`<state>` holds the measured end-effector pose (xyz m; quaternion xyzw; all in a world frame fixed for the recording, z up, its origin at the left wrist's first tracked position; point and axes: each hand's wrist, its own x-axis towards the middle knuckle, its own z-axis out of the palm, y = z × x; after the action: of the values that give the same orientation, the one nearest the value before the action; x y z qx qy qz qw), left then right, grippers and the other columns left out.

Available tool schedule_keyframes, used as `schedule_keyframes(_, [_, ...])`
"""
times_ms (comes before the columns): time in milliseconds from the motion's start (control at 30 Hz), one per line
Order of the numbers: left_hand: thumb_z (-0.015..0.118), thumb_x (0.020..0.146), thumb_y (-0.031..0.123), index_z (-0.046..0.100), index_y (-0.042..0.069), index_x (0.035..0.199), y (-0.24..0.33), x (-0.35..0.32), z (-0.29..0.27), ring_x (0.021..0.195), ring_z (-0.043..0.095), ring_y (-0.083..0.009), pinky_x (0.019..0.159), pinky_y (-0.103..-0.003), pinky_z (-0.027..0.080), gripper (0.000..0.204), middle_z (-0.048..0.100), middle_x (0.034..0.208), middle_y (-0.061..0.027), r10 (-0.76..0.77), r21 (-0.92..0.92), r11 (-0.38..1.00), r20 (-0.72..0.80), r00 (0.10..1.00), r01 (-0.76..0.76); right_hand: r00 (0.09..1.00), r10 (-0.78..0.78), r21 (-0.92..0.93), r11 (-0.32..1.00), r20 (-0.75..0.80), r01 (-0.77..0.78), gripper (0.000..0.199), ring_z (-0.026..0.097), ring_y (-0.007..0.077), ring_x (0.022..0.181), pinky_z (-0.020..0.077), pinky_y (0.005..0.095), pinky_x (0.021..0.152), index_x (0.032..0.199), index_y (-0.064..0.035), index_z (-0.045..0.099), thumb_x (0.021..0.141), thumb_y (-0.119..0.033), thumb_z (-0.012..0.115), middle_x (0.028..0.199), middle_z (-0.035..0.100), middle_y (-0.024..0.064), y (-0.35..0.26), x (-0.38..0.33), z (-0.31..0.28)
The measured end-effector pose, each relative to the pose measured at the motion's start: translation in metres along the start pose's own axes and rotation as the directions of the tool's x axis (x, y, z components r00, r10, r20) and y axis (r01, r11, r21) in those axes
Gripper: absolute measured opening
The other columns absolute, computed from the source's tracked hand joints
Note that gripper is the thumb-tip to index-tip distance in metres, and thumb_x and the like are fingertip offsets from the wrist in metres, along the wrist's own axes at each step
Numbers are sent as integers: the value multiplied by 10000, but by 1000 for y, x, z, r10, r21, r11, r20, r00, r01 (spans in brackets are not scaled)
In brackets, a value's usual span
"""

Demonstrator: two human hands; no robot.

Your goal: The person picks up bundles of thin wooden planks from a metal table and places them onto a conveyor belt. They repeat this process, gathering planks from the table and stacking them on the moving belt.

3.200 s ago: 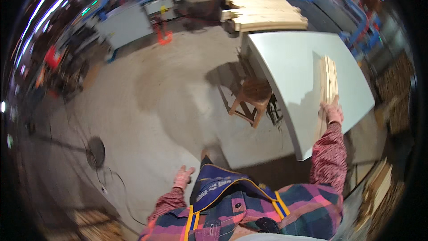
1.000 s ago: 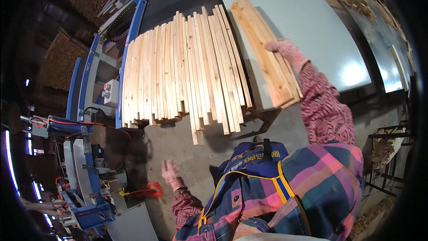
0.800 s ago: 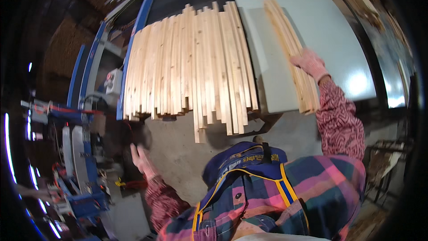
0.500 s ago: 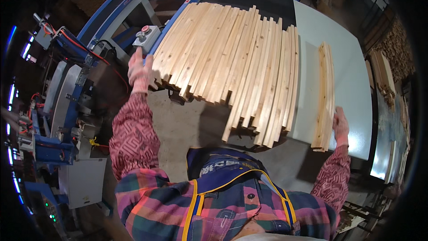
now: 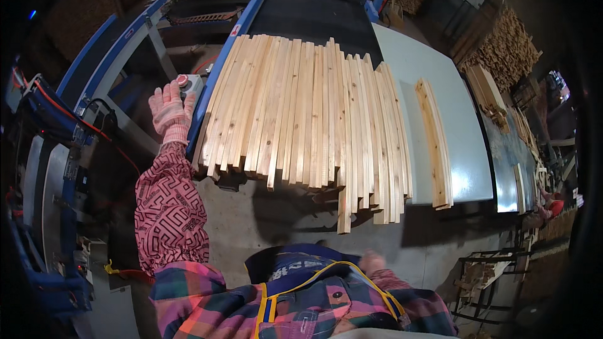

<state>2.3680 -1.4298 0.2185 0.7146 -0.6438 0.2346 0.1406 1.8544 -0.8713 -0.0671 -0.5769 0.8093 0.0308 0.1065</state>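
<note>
My left hand [image 5: 171, 113], in a pink-and-white knit glove, lies with its fingers stretched out against the side of a small grey control box [image 5: 190, 87] with a red push button [image 5: 182, 80]. It holds nothing. Close to my apron [image 5: 286, 263], my right hand [image 5: 372, 262] is low and small in the picture; its fingers are not clear. A wide row of pale wooden strips [image 5: 301, 113] lies side by side on the black conveyor belt [image 5: 311, 16], near ends uneven. Apart from them, a few strips stacked together [image 5: 433, 144] rest on the pale side table [image 5: 468, 172].
The blue conveyor rail [image 5: 220, 72] runs along the left of the strips. Further left stand machine frames [image 5: 119, 56] with red hoses. To the right are a metal-topped table [image 5: 502, 176], stacked wood [image 5: 502, 44] and a dark rack [image 5: 487, 282].
My right hand has left the strips on the side table and come back to my body. My left hand has turned flat beside the control box. The view has shifted.
</note>
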Motion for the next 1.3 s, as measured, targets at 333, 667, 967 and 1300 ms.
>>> schedule_keyframes(333, [679,853,463,405,50,1454,46,-78,-53,1330,365,-437,1140,-491,297,779,435,1450,-194,164,-328,916,-222,961,-232,898,-42,878,234,438,-417,472,672,287,1030,524,406,839,1264,-15,612,961,-377,608,1149,697,129,-150,47,-56])
schedule_keyframes(667, [582,865,621,307,114,1537,236,-464,-146,1445,269,-392,1198,-468,215,886,355,1547,-177,741,-814,500,226,632,-296,804,407,384,724,434,-573,371,632,358,1133,507,434,982,1290,-224,613,981,-374,472,1283,641,104,7,-127,-53])
schedule_keyframes(967, [569,889,548,321,122,1524,330,-637,-250,1444,274,-397,1182,-473,259,803,325,1560,-176,985,-908,161,124,119,-387,998,13,139,990,-67,-3,402,659,321,1049,546,421,875,1298,-158,602,948,-333,509,1202,676,76,47,-193,104])
schedule_keyframes(1300, [477,966,333,544,85,1305,233,-682,-110,1163,588,-369,965,-451,489,425,587,1313,-184,915,-848,-2,213,-343,-530,603,668,569,313,437,-760,553,612,347,1173,476,430,1012,1275,-224,647,876,-578,499,1292,642,127,74,-335,41])
